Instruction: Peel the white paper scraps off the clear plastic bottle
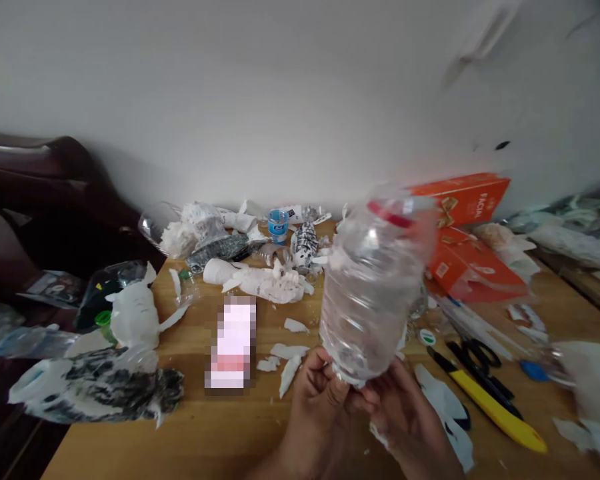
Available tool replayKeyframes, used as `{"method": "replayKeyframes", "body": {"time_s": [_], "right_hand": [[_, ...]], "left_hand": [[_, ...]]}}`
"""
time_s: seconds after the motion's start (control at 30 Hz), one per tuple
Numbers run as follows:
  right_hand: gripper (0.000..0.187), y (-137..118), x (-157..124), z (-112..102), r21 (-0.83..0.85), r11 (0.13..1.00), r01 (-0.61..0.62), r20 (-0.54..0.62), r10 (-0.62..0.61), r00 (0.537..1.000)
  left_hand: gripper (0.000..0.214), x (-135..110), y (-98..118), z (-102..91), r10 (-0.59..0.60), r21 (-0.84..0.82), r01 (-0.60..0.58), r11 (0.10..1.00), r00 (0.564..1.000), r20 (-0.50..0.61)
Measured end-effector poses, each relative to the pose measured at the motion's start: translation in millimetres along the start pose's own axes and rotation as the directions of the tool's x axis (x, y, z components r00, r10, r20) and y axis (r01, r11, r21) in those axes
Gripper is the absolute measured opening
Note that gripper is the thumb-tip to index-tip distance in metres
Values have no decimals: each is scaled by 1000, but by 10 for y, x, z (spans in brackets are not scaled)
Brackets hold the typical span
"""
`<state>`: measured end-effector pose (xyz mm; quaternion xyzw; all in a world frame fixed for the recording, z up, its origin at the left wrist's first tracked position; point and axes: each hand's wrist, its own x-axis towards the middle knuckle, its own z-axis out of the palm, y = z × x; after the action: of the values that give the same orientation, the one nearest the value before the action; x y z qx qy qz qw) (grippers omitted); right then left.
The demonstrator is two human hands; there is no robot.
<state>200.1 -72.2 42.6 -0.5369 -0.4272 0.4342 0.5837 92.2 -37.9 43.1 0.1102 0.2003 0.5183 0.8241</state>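
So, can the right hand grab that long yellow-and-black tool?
Probably yes: nothing tall stands between the right hand and tool, though that hand helps hold the clear ribbed plastic bottle.

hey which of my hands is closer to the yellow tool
Right. Your right hand is left of the yellow tool, with a white scrap between; your left hand is farther left, beyond the right one.

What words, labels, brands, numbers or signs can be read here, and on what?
"FACIAL": on the orange packaging.
Too small or blurred to read: the label on the blue cup and the green mark on the white disc.
Pixelated, unreadable: the phone screen.
No readable text: the clear bottle in the hands.
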Motion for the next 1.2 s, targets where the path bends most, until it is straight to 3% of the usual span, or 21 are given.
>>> {"method": "replayKeyframes", "body": {"time_s": [0.07, 0.13, 0.23, 0.37, 0.43, 0.57, 0.67, 0.73, 0.83, 0.93, 1.07, 1.2], "right_hand": [[63, 10, -138, 40, -8, 995, -99, -106, 97, 990], [55, -29, -168, 55, -55, 991, -124, -176, 113, 978], [46, -108, -88, 43, -113, 993, -36, -196, 14, 980], [49, -141, 8, -15, -154, 984, 93, -274, -132, 953], [50, -112, 19, -59, -180, 978, 109, -258, -154, 954], [39, -24, 44, -95, -241, 968, 74, -119, -105, 987], [33, 4, 86, -28, -286, 948, 143, -104, -179, 978], [27, 3, 107, 32, -354, 912, 207, -171, -281, 944], [19, -1, 120, 81, -520, 797, 308, -243, -483, 841], [22, 9, 139, 54, -642, 635, 430, -118, -636, 763], [41, 36, 204, -40, -756, 378, 534, 68, -767, 639], [47, 75, 281, -106, -769, 269, 580, 163, -795, 584]], "left_hand": [[33, 1, 23, 55, -2, 32, 3, 999, 1000, -9], [35, 4, 25, 120, -10, 58, 12, 998, 1000, -23], [34, 26, -3, 191, -42, 87, 44, 995, 999, -31], [36, 88, -19, 162, -43, 89, 51, 995, 996, -82], [35, 121, 0, 111, -41, 84, 51, 995, 993, -109], [33, 160, 46, 27, 2, 55, 5, 998, 992, -124], [30, 176, 45, 6, -5, 52, 10, 999, 996, -94], [32, 191, 27, 8, -23, 55, 27, 998, 996, -81], [35, 215, -11, 32, -41, 34, 45, 998, 993, -114], [39, 237, -48, 75, -58, 36, 63, 997, 988, -142], [34, 279, -81, 106, -53, 64, 61, 996, 990, -127], [30, 315, -100, 88, -12, 113, 19, 993, 998, -65]]}}
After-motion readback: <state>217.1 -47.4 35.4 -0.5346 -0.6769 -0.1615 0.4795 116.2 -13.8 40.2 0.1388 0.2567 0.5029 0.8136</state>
